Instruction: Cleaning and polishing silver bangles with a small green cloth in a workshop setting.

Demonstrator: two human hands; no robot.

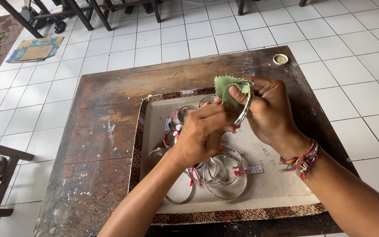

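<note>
Silver catches the light where the right hand [270,109] pinches a thin metal bangle [245,105] by its rim, holding it upright above a shallow tray [281,193] on the worn wooden desk [101,145]. A small green cloth with zigzag edges [227,90] is folded over the near side of the bangle, and the left hand [202,131] presses it there, thumb and forefinger closed tight on the fabric so that the cloth wraps the band. So both grips are narrow and full: the right on the bangle, the left on the cloth against it. By the look of it the rubbing of this one bangle is under way, with the cloth at the top of the ring. To carry on, I would judge the right hand needs to turn the ring a little within its pinch so a fresh stretch comes under the cloth, without letting it slip. Below the left wrist lies a loose heap of bangles [222,175], some with red thread and small paper tags [255,169]. Beyond the right hand, near the desk's far corner, sits a small round tin [280,59].
</note>
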